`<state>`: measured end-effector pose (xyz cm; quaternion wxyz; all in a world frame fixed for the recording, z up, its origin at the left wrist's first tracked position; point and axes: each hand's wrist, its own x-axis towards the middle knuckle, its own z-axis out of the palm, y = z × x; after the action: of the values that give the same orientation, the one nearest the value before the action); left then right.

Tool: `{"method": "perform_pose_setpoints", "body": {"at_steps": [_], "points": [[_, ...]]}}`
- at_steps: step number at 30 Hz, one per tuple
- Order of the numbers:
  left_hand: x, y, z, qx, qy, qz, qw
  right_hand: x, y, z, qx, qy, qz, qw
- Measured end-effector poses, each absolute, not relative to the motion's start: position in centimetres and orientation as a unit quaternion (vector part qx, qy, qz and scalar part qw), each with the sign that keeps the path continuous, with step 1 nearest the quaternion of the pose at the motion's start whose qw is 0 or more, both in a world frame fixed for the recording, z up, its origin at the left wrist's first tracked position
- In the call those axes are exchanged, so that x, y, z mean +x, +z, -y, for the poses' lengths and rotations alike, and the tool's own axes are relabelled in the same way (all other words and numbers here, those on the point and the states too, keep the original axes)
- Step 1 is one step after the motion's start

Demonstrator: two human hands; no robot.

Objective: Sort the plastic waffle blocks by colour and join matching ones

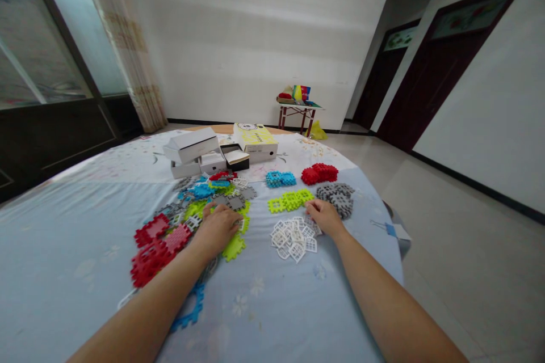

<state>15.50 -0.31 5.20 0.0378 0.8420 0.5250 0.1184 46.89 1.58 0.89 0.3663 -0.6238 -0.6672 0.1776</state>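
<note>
A mixed heap of plastic grid tiles (193, 210) in red, blue, green and grey lies on a round table with a light blue cloth (85, 238). My left hand (218, 226) rests palm down on this heap, fingers curled over a white tile. To the right lie sorted piles: white tiles (292, 237), green tiles (290, 201), blue tiles (280, 179), red tiles (319, 173) and grey tiles (338, 197). My right hand (324, 215) lies at the right edge of the white pile, fingers bent down onto the tiles.
Several white boxes (191, 150) and a yellow-topped box (255, 140) stand at the table's far side. A clip (392, 229) hangs at the right table edge. A small red-legged table (298, 110) with coloured items stands by the far wall. Dark doors (443, 74) are at right.
</note>
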Motion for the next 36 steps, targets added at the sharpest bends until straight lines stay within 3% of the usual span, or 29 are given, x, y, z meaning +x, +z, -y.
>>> {"method": "perform_pose_setpoints", "body": {"at_steps": [15,29,36], "points": [[15.0,5.6,-0.5,0.825,0.190,-0.527,0.078,47.0,0.7,-1.9,-0.623,0.203,0.662,0.363],[22.2,8.9,1.1,0.708,0.297,-0.440,0.465,47.1,0.7,-2.0,-0.615,0.223,0.656,0.377],[18.9,10.1,2.1,0.789,0.229,-0.496,0.281,47.2,0.7,-1.8,-0.614,0.225,0.655,0.378]]}}
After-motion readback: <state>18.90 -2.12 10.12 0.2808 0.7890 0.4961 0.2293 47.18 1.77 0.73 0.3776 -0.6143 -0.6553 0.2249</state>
